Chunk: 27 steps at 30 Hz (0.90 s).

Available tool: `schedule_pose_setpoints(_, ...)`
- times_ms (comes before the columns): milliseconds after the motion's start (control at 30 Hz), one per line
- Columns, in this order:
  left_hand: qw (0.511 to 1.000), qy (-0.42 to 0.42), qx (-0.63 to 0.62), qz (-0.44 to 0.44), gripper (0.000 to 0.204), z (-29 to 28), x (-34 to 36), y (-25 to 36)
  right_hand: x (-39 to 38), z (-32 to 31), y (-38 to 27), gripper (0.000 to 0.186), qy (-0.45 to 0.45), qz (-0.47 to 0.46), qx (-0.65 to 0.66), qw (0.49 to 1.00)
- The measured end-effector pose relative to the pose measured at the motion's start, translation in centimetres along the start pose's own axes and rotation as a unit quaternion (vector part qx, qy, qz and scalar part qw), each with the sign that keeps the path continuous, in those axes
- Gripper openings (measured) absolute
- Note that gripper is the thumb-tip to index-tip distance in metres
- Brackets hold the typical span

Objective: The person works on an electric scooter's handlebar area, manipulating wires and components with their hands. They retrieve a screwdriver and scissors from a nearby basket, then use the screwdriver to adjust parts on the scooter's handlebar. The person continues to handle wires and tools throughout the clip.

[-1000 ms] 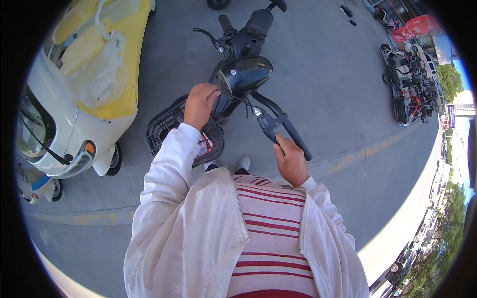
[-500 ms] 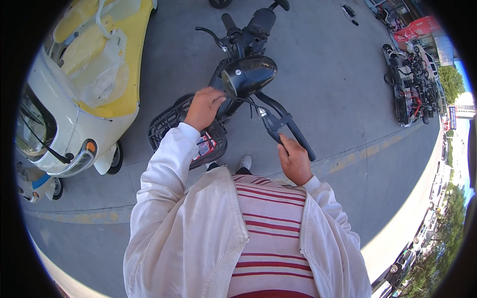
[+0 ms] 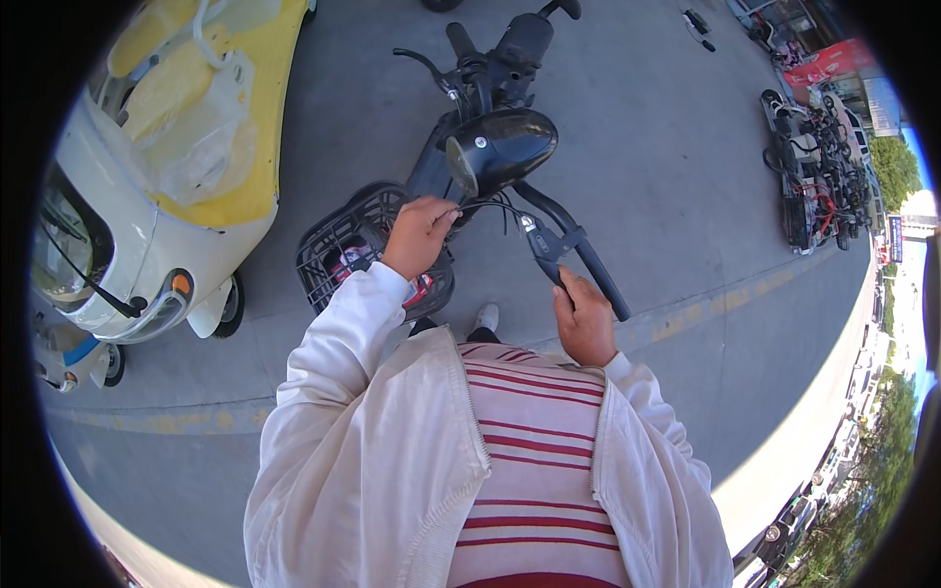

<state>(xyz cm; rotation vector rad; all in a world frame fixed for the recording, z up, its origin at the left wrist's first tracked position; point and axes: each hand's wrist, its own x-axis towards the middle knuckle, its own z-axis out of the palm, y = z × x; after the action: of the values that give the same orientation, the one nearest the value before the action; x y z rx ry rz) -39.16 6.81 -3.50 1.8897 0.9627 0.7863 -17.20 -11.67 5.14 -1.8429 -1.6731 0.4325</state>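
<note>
A black two-wheeler stands in front of me with a rounded headlamp (image 3: 510, 147) at its centre. My left hand (image 3: 426, 232) is pinched by the thin black cable (image 3: 487, 204) just below the lamp, fingertips on it, above a black wire basket (image 3: 328, 245) with red items inside. My right hand (image 3: 582, 319) grips the lower end of a black handle piece (image 3: 549, 255) with a silver tip, where the cable ends. This piece lies alongside a thicker curved black bar (image 3: 606, 277).
A white and yellow small vehicle (image 3: 172, 265) is parked close on the left, another behind it. A pile of two-wheelers (image 3: 814, 171) stands at the right. A small dark object (image 3: 698, 27) lies on the concrete (image 3: 667, 157) at the top.
The headlamp, handle piece and bar appear slightly lower and further right. My left hand has moved down and right along with them; my right hand still grips the handle piece.
</note>
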Motion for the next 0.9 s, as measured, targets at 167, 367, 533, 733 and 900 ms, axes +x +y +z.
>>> schedule_pose_setpoints(167, 0.985, 0.031, 0.165, 0.046, 0.014, 0.4, 1.2, 0.2, -0.1, 0.1, 0.2, 0.031, 0.001, 0.002, -0.006, 1.000)
schedule_pose_setpoints(367, 0.982, 0.045, 0.183, 0.026, 0.016, 1.5, 0.8, -0.1, 0.0, -0.1, -0.3, 0.030, 0.000, 0.012, 0.000, 1.000)
schedule_pose_setpoints(533, 0.989, 0.056, 0.121, 0.059, 0.030, -0.7, 2.4, -3.0, -0.1, -0.1, 0.0, 0.030, -0.005, 0.018, 0.009, 1.000)
schedule_pose_setpoints(733, 0.985, 0.092, 0.142, -0.014, 0.031, -3.0, 1.1, -6.2, -0.1, -0.2, -0.4, 0.030, -0.001, 0.023, 0.019, 1.000)
schedule_pose_setpoints(900, 0.989, 0.123, 0.051, -0.063, 0.022, -2.1, 1.8, -3.7, -0.1, -0.3, -0.5, 0.030, -0.004, 0.036, 0.024, 0.999)
